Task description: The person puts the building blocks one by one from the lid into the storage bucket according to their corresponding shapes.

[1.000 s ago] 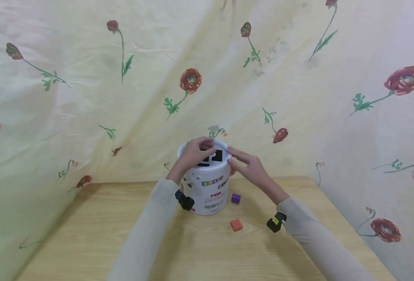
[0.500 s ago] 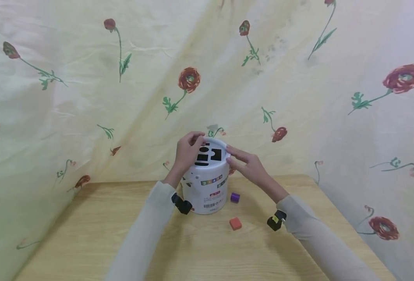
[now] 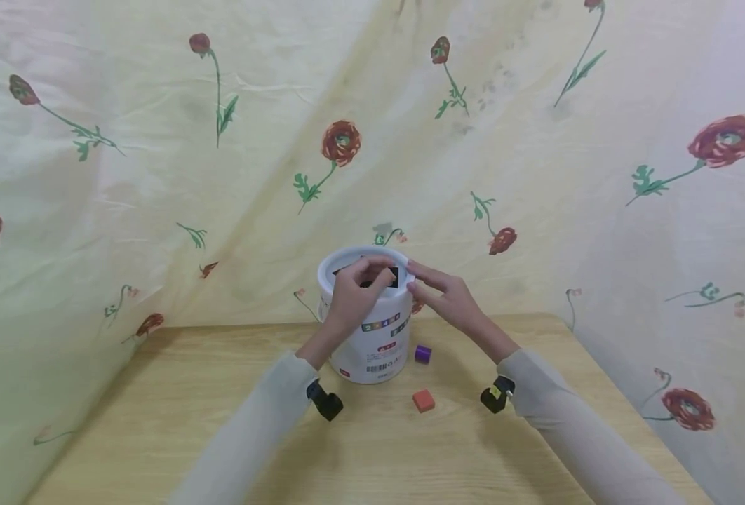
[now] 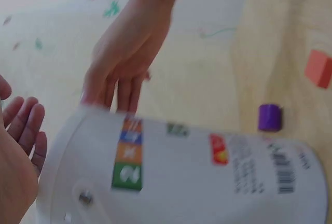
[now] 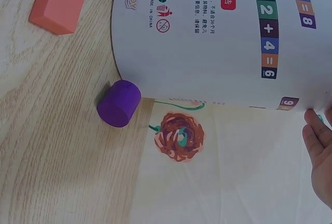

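A white bucket (image 3: 381, 354) with printed sums on its side stands upright on the wooden table. Its recessed lid (image 3: 365, 250) has dark shaped holes, partly covered by my left hand (image 3: 352, 294). That hand arches over the lid, fingers bent down toward the holes, and no object shows in it. My right hand (image 3: 447, 298) rests its extended fingertips against the right side of the rim, steadying nothing else. A purple cylinder (image 5: 119, 103) lies close to the bucket's right base. Nearer me sits a flat red block (image 3: 424, 400).
The table (image 3: 461, 456) reaches back to a floral cloth (image 3: 252, 175) hung behind and along both sides. Black wrist cameras (image 3: 326, 401) hang below each wrist, close above the tabletop in the head view.
My left hand lifted off to the lid's left side, baring the holes, then came back over the lid. The right hand, bucket and both blocks stay in place.
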`<state>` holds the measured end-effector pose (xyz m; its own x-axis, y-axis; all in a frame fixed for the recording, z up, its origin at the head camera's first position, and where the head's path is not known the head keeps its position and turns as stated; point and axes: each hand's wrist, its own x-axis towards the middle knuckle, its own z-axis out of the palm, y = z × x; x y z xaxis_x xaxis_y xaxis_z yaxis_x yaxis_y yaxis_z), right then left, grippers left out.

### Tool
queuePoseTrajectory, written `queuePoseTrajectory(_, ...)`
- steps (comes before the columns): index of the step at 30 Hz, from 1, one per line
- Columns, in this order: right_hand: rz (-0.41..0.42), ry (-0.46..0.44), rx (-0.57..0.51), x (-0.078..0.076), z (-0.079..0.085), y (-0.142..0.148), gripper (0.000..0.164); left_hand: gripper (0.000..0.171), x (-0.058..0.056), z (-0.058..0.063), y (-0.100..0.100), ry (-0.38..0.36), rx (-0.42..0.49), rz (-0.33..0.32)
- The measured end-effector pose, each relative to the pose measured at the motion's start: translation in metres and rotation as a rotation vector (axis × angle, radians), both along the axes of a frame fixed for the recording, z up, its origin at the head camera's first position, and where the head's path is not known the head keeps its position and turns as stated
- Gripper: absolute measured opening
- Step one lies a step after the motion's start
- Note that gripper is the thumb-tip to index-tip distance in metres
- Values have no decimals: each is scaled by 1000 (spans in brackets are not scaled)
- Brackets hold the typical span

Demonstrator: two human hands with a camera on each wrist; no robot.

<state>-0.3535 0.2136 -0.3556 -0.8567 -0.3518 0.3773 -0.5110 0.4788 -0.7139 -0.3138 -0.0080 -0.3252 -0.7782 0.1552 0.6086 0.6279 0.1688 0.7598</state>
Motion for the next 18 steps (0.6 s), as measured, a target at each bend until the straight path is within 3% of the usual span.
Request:
queuePoseTrajectory(5, -5, 20, 7, -1, 0, 0, 51, 19, 18, -13, 12, 191, -92, -100)
queuePoseTrajectory(9, -15, 28, 12, 0, 0, -1, 51, 16, 26, -26, 19, 273, -209, -180)
queuePoseTrajectory(13, -9, 14, -1, 0, 0, 0, 51, 12, 29, -40, 23, 279, -319, -246)
queuePoseTrajectory(18, 6, -2, -17, 1, 1, 0, 52, 12, 30, -62, 29, 237, -489, -247)
